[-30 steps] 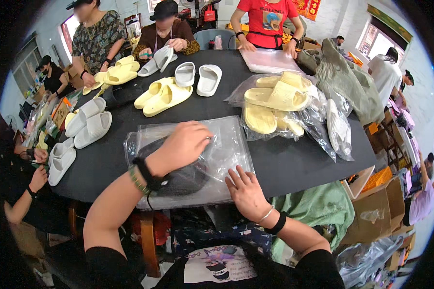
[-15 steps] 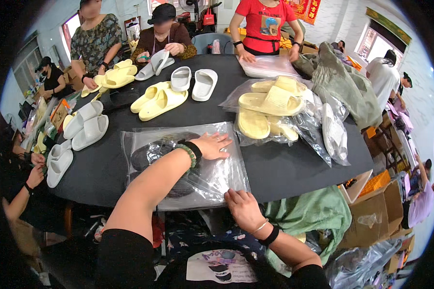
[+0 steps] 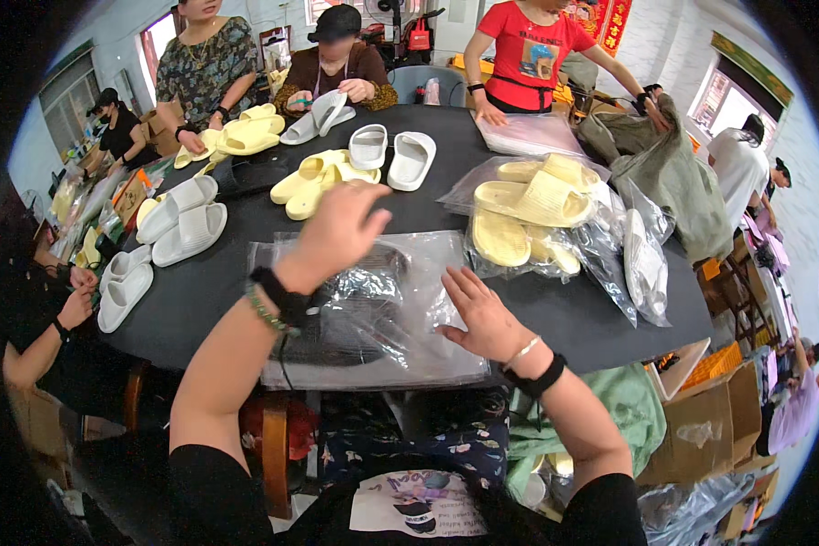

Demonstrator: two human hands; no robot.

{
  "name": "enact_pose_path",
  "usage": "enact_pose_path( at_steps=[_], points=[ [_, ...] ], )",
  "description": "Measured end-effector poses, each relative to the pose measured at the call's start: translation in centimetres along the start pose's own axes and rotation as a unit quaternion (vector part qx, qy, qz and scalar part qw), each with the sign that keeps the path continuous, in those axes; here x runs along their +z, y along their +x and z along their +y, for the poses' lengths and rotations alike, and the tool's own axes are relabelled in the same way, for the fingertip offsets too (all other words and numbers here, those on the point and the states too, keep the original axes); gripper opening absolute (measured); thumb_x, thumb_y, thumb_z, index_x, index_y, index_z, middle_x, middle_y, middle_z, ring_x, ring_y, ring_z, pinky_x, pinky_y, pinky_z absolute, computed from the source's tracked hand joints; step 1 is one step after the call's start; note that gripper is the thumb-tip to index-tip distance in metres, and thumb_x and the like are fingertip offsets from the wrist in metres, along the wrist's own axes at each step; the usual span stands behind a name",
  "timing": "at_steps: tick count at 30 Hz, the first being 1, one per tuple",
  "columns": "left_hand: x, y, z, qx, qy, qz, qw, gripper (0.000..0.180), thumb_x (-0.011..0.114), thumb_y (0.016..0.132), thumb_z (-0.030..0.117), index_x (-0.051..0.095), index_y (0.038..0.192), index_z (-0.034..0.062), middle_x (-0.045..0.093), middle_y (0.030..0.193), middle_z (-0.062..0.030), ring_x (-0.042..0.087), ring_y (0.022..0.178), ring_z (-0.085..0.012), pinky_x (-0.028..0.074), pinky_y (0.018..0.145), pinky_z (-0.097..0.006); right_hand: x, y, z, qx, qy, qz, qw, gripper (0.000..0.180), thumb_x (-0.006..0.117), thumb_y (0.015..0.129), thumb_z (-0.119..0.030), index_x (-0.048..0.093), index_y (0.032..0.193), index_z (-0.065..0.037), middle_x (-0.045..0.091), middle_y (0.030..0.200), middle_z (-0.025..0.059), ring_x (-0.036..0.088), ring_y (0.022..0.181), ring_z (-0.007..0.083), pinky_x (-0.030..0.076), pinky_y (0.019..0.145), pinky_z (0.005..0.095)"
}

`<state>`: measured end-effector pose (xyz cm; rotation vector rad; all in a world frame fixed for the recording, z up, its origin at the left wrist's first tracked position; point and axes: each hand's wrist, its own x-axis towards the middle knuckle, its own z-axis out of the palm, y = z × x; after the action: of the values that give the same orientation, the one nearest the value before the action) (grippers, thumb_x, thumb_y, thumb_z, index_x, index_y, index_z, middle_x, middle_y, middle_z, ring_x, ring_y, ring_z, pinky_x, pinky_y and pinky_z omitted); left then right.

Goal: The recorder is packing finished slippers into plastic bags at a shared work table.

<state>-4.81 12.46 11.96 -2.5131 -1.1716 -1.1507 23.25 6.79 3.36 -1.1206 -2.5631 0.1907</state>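
Now your right hand (image 3: pixel 482 314) presses flat, fingers spread, on the clear plastic bag of dark slippers (image 3: pixel 373 309); your left hand (image 3: pixel 337 232) hovers above it — loose, holding nothing.

The left forearm reaches up from the lower edge, extended forward, a black band and a beaded bracelet at the wrist. The left hand (image 3: pixel 341 227) is raised, fingers loosely curled and slightly spread, holding nothing. The right hand (image 3: pixel 479 312) lies flat, palm down, fingers spread, its wrist wearing a thin bracelet and black band.
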Motion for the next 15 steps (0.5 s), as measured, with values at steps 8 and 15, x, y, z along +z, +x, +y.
enact_pose_path(
  at_steps=[8, 15],
  points=[
    [-10.1, -11.6, -10.0, -0.320, 0.163, 0.008, 0.933, 0.014, 0.064, 0.086, 0.009, 0.058, 0.097, 0.0025, 0.065, 0.090, -0.0199, 0.064, 0.087, -0.0386, 0.049, 0.075, -0.047, 3.5, 3.6, 3.2, 0.069, -0.004, -0.243, 0.968, 0.147, 0.083, 0.057, -0.069, -0.001, 0.156, 0.002, 0.003, 0.163, 0.0265, 0.002, 0.151, 0.0455, 0.013, 0.120, 0.0566],
    [-9.6, -18.9, -11.3, -0.368, 0.002, -0.272, 0.889, 0.022, 0.075, 0.082, 0.017, 0.075, 0.101, 0.0065, 0.071, 0.099, -0.0145, 0.068, 0.090, -0.0299, 0.054, 0.078, -0.039, 4.3, 3.3, 4.0, 0.087, -0.036, -0.289, 0.953, 0.151, 0.080, 0.054, -0.075, -0.001, 0.156, 0.003, -0.001, 0.163, 0.0261, -0.005, 0.151, 0.0433, 0.009, 0.119, 0.0586]
  ],
)
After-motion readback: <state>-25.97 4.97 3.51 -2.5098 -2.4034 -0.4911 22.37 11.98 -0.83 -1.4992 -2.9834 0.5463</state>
